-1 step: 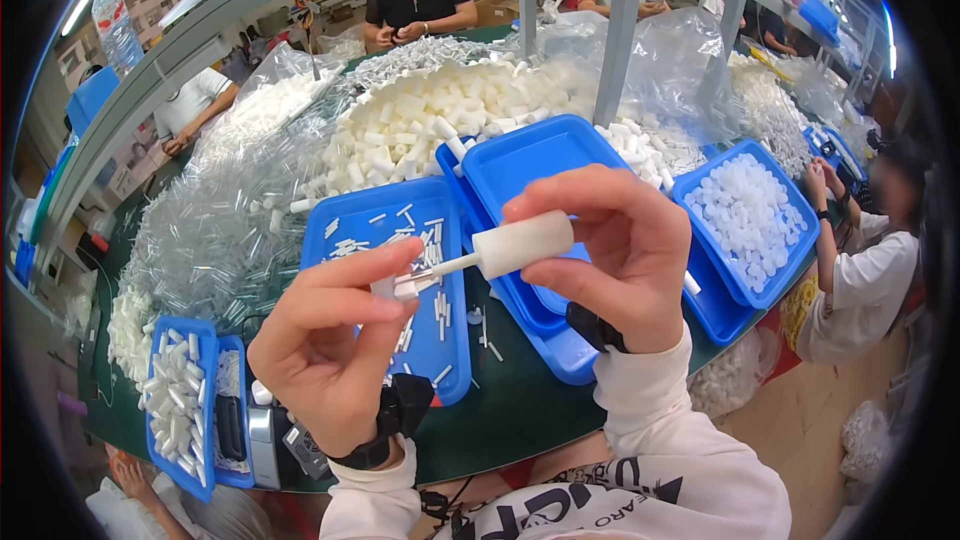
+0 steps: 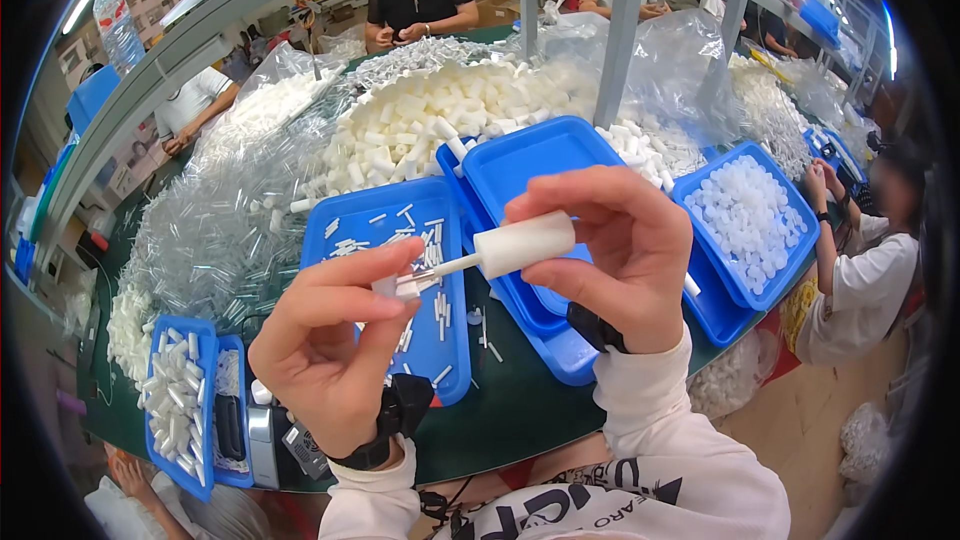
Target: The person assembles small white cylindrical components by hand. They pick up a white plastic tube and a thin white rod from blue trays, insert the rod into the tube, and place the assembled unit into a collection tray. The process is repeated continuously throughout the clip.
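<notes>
At the table's left near edge, a small blue plastic tray [image 2: 180, 410] packed with white tubes. Heaped behind it, clear plastic vials [image 2: 215, 230]. Left hand [image 2: 325, 350] raised above the green table [image 2: 510, 410], fingertips pinched narrow on a small white stem [image 2: 430, 270]. Beneath, a flat blue tray [image 2: 385, 230] scattered with thin white sticks. Right hand [image 2: 620, 260] closed around a white cylindrical plastic cap [image 2: 525, 243], joined to that stem, midair over a deep blue tray [image 2: 530, 165]. Farthest right, a blue tray of round white caps [image 2: 745, 220].
</notes>
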`<state>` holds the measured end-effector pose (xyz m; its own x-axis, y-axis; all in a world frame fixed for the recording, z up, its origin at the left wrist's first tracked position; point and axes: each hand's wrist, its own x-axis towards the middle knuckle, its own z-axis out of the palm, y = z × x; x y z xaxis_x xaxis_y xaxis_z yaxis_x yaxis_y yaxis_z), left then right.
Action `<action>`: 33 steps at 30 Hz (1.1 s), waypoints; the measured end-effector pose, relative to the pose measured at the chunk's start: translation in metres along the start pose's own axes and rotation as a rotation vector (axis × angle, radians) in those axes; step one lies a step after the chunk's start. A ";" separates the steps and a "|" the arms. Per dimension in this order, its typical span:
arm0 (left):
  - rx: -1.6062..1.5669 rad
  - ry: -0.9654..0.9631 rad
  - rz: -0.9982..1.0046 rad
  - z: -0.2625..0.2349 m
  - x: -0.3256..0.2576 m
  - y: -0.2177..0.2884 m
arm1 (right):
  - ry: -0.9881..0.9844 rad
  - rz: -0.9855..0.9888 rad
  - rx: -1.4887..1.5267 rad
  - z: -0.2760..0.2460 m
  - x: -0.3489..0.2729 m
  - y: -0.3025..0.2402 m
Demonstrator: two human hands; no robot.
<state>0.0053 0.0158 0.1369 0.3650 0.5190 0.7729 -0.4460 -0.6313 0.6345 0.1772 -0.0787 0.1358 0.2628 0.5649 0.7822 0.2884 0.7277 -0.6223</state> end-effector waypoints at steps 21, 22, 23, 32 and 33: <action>-0.067 0.015 -0.117 0.006 0.001 -0.004 | -0.129 0.129 -0.115 -0.004 -0.001 -0.004; -0.063 0.004 -0.115 0.006 0.002 -0.004 | -0.123 0.124 -0.126 -0.004 -0.001 -0.004; -0.058 -0.007 -0.113 0.006 0.001 -0.004 | -0.118 0.119 -0.136 -0.005 -0.001 -0.005; 0.015 -0.013 -0.031 0.002 0.000 -0.001 | -0.103 0.151 -0.170 -0.002 -0.002 -0.001; 0.013 -0.001 -0.034 0.003 0.000 -0.001 | -0.103 0.154 -0.186 -0.002 -0.002 -0.002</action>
<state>0.0083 0.0148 0.1360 0.3803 0.5396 0.7511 -0.4230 -0.6207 0.6601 0.1781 -0.0822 0.1356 0.2243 0.7070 0.6707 0.4187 0.5515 -0.7215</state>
